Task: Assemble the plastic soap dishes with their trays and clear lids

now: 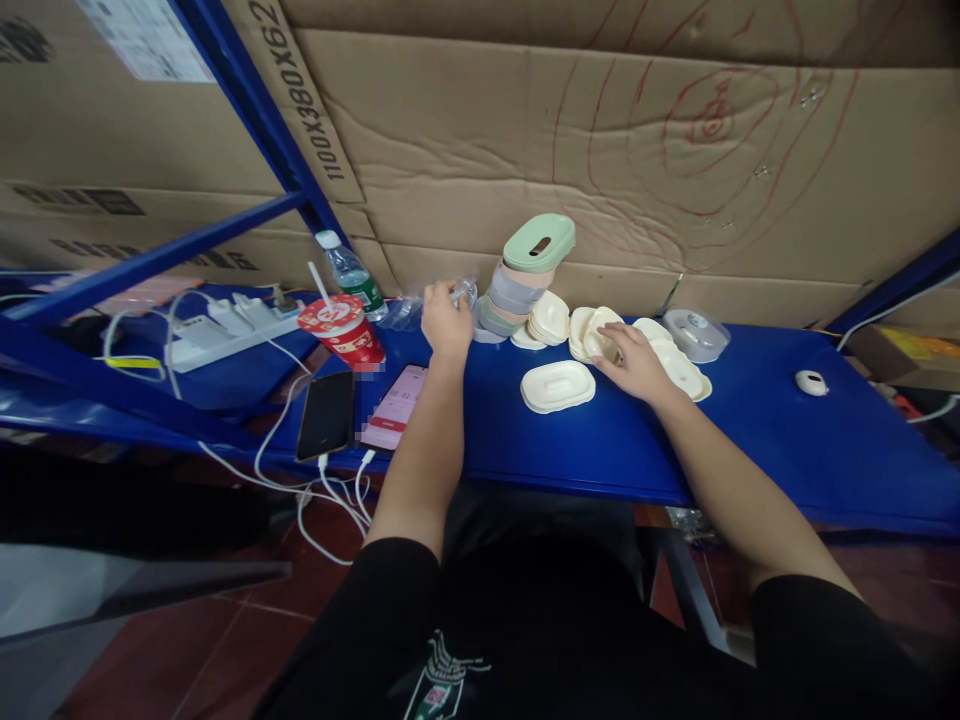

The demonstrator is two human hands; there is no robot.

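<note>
My left hand [447, 318] is at the back of the blue table, fingers curled round a clear plastic piece [466, 290] whose shape is mostly hidden. Just right of it stands a stack of oval lids in grey, pink and green, topped by a tilted green oval lid [538, 243] with a slot. My right hand [636, 362] grips a cream oval tray [598, 330] at a pile, thumb low and fingers over its top. More cream trays [550, 318] are piled by the stack and beyond my right hand. A single cream tray [558, 386] lies flat in front.
To the left are a red drink cup [343, 333] with a straw, a water bottle [350, 275], two phones [326, 415] with cables, and a power strip [232, 335]. A clear plastic container [697, 335] and a small white device [811, 382] sit right. Cardboard [465, 130] stands behind.
</note>
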